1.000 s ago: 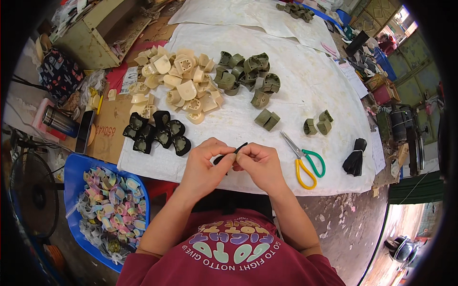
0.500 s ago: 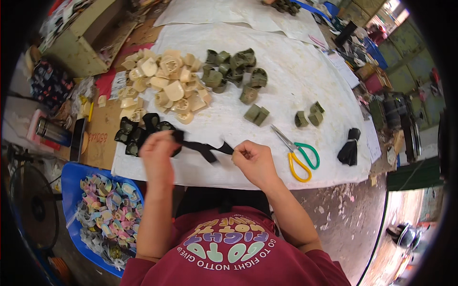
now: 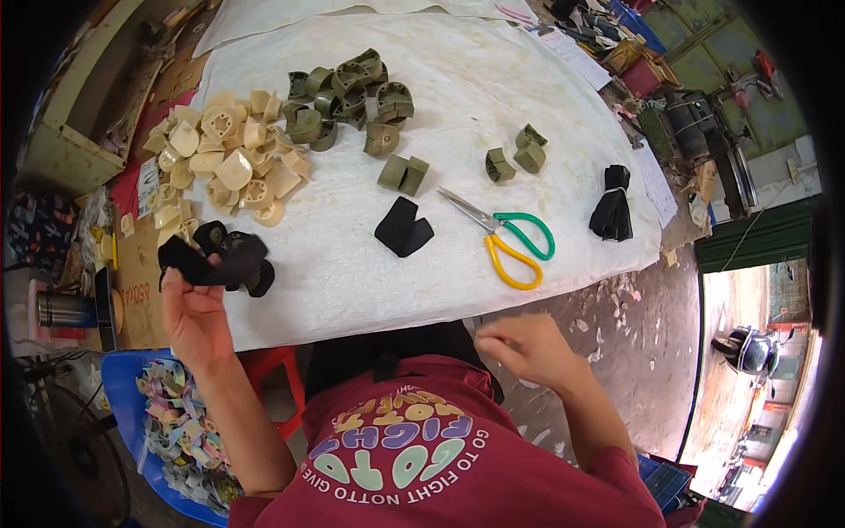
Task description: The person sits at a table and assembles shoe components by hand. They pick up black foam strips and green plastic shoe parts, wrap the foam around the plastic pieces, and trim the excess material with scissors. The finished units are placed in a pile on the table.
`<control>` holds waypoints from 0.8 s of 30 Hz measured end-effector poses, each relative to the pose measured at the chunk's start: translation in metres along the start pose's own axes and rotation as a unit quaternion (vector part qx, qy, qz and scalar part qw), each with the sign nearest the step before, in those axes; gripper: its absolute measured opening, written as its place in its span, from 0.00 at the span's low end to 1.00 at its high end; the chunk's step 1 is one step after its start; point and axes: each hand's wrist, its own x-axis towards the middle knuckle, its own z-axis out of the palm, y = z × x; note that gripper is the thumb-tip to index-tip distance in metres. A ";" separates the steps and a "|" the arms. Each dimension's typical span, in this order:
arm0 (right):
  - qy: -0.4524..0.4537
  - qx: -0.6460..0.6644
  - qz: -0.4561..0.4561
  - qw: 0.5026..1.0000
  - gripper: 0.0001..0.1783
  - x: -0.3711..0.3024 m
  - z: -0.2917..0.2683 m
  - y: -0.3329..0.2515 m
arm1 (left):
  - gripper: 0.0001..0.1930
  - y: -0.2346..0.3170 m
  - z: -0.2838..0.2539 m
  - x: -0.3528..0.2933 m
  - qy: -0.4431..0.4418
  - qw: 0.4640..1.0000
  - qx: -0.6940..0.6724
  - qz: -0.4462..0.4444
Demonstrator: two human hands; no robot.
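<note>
Raised over the left front of the white table cover, my left hand (image 3: 198, 317) pinches a black fabric strip (image 3: 231, 266) that curves above a small heap of black moulded pieces (image 3: 211, 236). The strip hides part of that heap. Off the front edge of the table, my right hand (image 3: 528, 346) is curled closed, with nothing seen in its fingers. Midway along the cover lies a folded black strip (image 3: 403, 231), touched by neither hand. To its right rest scissors (image 3: 482, 220) with one green and one yellow handle, blades slightly apart.
Cream moulded pieces (image 3: 233, 167) are heaped at the left, olive green ones (image 3: 352, 92) behind the middle. A tied black bundle (image 3: 611, 207) lies at the right edge. A blue tub (image 3: 123, 387) of colourful pieces stands below left, beside a red stool (image 3: 280, 374).
The strip stretched between both hands has left my right hand, which drew back off the table. My left hand moved left with a strip. A folded black strip now lies on the cover.
</note>
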 end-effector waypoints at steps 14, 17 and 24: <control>0.155 0.709 0.051 0.686 0.05 0.101 0.014 -0.037 | 0.09 -0.100 0.125 -0.042 -0.203 0.952 0.148 -0.176; 0.168 0.600 0.057 0.780 0.06 0.111 -0.008 -0.015 | 0.13 -0.121 0.111 0.013 -0.185 0.932 0.309 -0.031; 0.166 0.061 -0.043 0.983 0.12 0.160 0.009 -0.002 | 0.21 -0.143 0.144 0.056 -0.275 0.742 0.599 0.118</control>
